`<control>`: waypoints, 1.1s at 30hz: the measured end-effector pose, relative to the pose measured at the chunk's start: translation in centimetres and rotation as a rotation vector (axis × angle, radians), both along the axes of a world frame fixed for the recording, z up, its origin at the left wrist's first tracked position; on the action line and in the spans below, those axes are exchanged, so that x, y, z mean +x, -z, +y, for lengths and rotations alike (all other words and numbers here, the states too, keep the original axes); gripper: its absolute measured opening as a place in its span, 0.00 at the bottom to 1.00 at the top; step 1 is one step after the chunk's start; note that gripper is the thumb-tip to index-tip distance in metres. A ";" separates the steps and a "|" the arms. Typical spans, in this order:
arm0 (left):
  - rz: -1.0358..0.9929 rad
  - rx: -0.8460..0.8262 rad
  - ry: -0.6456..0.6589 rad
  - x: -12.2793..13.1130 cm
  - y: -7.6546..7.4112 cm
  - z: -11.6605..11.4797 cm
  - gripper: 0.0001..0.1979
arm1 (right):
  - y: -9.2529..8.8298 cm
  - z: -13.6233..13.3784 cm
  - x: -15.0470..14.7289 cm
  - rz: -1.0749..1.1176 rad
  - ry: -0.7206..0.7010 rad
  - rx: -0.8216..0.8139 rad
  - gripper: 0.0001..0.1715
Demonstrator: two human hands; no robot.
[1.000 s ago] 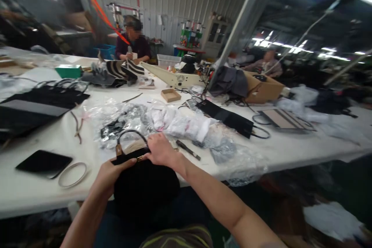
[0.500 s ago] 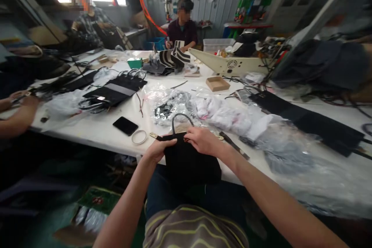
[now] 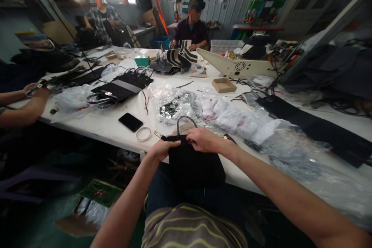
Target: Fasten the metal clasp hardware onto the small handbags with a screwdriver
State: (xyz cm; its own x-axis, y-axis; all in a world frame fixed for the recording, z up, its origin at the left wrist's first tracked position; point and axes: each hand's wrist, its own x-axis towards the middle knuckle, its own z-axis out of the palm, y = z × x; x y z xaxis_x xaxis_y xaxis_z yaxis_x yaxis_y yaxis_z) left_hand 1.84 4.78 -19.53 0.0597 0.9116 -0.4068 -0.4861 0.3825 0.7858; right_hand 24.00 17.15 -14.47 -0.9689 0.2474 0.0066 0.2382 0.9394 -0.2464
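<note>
A small black handbag (image 3: 197, 168) rests against my lap at the table's front edge, its dark looped handle (image 3: 186, 118) standing up. My left hand (image 3: 162, 149) grips the bag's upper left corner, thumb lying across the front. From that corner sticks out a strap end with a gold metal plate (image 3: 158, 135). My right hand (image 3: 202, 139) is closed in a pinch at the top front of the bag, below the handle. A small shiny piece shows at its fingertips, mostly hidden, so its kind is unclear.
On the white table (image 3: 101, 131) lie a phone (image 3: 130, 122), a tape roll (image 3: 143, 134), a plastic bag of small dark parts (image 3: 171, 106), crumpled plastic (image 3: 293, 147), black bags (image 3: 122, 87) and a cardboard tray (image 3: 223, 85). A co-worker's hands (image 3: 37, 95) are at the left; two people sit farther back.
The camera view has turned slightly left, so the scene sits farther right. Both hands stay on the handbag, the right still pinching near its top.
</note>
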 end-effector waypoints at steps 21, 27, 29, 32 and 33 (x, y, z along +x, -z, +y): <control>0.037 0.003 0.001 0.2 0.2 -0.2 0.31 | 2.2 -1.6 3.2 0.414 0.583 -0.051 0.42; 0.088 0.052 -0.010 0.7 -0.7 -0.5 0.28 | 3.7 -1.0 3.0 0.272 0.495 -0.017 0.38; 0.100 0.052 -0.013 0.7 -0.7 -0.6 0.29 | 4.0 -1.1 2.9 0.267 0.481 -0.024 0.38; 0.130 0.040 -0.031 0.8 -0.6 -0.4 0.30 | 4.3 -1.4 2.9 0.265 0.460 0.015 0.41; 0.146 0.034 -0.039 0.8 -0.6 -0.3 0.30 | 4.3 -1.5 2.9 0.257 0.452 0.051 0.41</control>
